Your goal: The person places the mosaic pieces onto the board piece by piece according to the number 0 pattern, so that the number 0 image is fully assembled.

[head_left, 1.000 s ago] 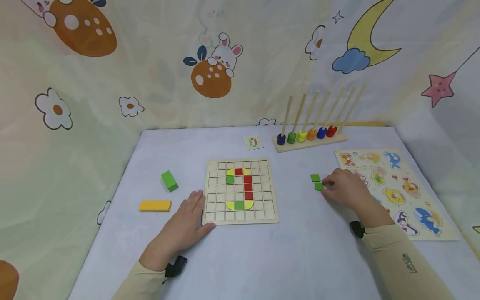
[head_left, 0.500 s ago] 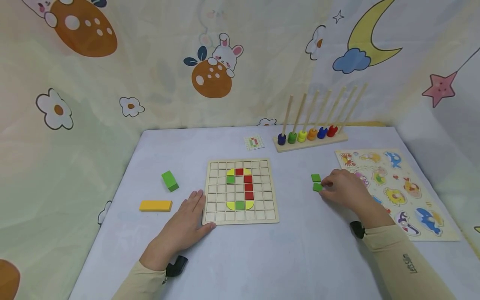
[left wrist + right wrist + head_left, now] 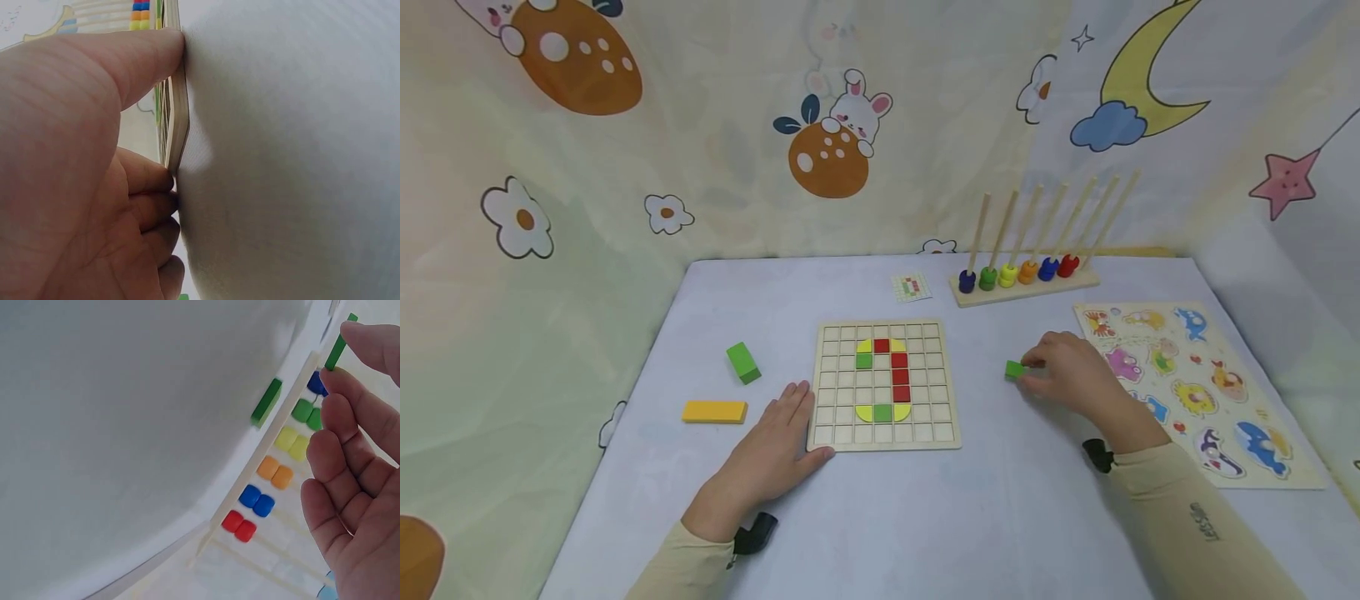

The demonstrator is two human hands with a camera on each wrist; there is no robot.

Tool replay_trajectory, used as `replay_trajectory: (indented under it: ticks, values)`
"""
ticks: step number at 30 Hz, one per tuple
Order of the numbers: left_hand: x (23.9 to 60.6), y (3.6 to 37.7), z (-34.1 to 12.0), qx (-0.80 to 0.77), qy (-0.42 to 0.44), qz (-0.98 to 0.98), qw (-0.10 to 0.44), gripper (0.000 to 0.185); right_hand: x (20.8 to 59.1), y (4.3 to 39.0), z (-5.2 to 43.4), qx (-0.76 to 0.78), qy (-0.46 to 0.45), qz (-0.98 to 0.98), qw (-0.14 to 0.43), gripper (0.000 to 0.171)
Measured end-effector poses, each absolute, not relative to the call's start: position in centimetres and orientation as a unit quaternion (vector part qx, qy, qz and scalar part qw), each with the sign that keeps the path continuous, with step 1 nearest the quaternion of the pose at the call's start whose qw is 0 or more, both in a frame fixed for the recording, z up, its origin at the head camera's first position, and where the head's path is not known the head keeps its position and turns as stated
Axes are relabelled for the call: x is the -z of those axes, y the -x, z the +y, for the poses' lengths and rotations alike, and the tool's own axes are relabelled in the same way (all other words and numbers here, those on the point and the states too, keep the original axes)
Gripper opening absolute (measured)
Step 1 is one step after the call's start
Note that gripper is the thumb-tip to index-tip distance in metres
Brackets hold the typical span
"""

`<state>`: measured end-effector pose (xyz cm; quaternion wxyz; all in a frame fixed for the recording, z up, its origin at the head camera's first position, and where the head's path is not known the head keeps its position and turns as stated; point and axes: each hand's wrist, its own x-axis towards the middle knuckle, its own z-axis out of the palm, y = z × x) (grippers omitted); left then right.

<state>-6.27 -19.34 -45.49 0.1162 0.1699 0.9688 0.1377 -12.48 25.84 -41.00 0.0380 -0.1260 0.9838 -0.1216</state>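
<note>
My left hand (image 3: 771, 446) lies with straight fingers along the left side of a wooden grid board (image 3: 936, 433), its thumb at the near edge. On the board, red squares (image 3: 900, 377), green squares (image 3: 882, 412) and yellow rounded pieces (image 3: 902, 412) form a ring with a gap at its left. Right of the board, my right hand (image 3: 1071, 379) pinches a thin green square tile (image 3: 339, 347) between thumb and index finger. A second green tile (image 3: 267, 403) lies on the table in the right wrist view; the head view hides it behind the held tile or hand.
A small pattern card (image 3: 912, 287) lies behind the board. A peg stand with coloured beads (image 3: 1026, 287) is at the back right. An animal picture board (image 3: 1217, 425) lies at the right. Left of the board are a green block (image 3: 743, 362) and a yellow block (image 3: 714, 412).
My right hand has lifted one green tile from the table and moved slightly left with it. My left hand stays at the board's corner. The head view has shifted slightly.
</note>
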Motion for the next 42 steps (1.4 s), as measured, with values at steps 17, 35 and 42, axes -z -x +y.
replay_trajectory:
  ticks: [17, 35, 42]
  values:
    - [45.4, 6.2, -19.3, -0.138, -0.164, 0.969, 0.124, 0.099, 40.1, 13.7, 20.9, 0.103, 0.155, 0.982, 0.027, 0.026]
    - [45.3, 6.1, -19.2, -0.139, -0.171, 0.969, 0.114, 0.098, 39.8, 14.4, 14.8, 0.108, 0.198, 0.974, 0.005, 0.027]
    - [45.3, 6.1, -19.1, -0.136, -0.170, 0.969, 0.114, 0.098, 39.4, 14.5, 12.4, 0.117, 0.222, 0.968, 0.001, 0.025]
